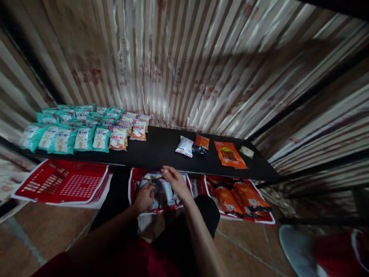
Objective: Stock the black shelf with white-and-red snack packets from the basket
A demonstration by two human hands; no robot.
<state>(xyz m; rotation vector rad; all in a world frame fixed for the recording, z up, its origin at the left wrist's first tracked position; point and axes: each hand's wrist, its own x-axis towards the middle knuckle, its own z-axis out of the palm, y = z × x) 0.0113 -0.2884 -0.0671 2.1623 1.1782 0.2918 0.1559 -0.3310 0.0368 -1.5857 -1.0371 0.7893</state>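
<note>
Right-hand grip (172, 180) is hovering with bent fingers over the far edge of a red plastic basket with a white rim (133, 180), while the left-hand grip (145, 197) is reaching inside the left edge; whether either is clamped on anything, I cannot tell. Between them, a small, pale yellowish packet (152, 176) is lying along the far edge, its long axis running left to right. It is lying just left of the right fingertips and just beyond the left ones, with neither hand clearly nearer. Silvery-white packets (165, 192) are filling the basket below.

Beyond, a long black shelf (161, 150) is carrying a white packet with striped ends (185, 146) near its middle, and rows of teal-and-white packets (84, 137) toward its left end. Beside the right knee, another white-rimmed red basket (206, 185) is holding glossy orange packets (227, 198).
</note>
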